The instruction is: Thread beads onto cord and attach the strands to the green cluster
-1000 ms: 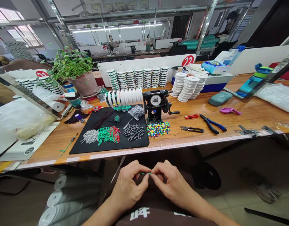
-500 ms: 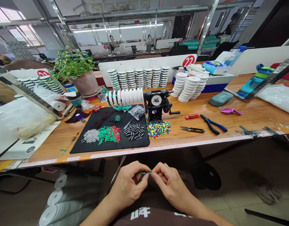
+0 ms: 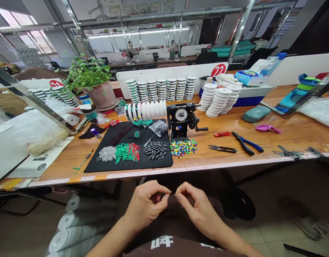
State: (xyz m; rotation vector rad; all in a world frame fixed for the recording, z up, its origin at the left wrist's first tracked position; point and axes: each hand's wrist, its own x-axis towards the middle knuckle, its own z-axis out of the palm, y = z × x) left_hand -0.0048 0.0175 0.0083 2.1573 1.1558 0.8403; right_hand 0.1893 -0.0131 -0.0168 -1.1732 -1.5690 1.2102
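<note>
A wooden workbench (image 3: 290, 137) stretches across the workroom in front of a seated person, backed by a white partition (image 3: 153, 74) bearing a red "22." A potted plant (image 3: 89, 73) stands at the bench's left rear. On the near part of the bench lies a black mat (image 3: 151, 165), and at its right rear corner stands a hand-cranked winding machine (image 3: 182, 115), its dial facing the person and a row of white spools (image 3: 151, 110) reaching out to its left.

In front of the bench edge, above a dark garment with white lettering (image 3: 164, 242), the person's left hand (image 3: 148, 200) pinches thumb to forefinger, grasping a small green piece. The right hand (image 3: 193, 205), just beside it, also brings thumb and forefinger together; whether it grips anything cannot be told.

To the right lie blue-and-black pliers (image 3: 243, 142) and black thread snips (image 3: 222, 148). Piles of green and red tubes (image 3: 127, 152) and black pieces (image 3: 155, 150) rest on the mat, multicolored beads (image 3: 183, 147) beside it. Smallest is the small green piece (image 3: 162, 195), mostly hidden within the left hand's curled fingers.
</note>
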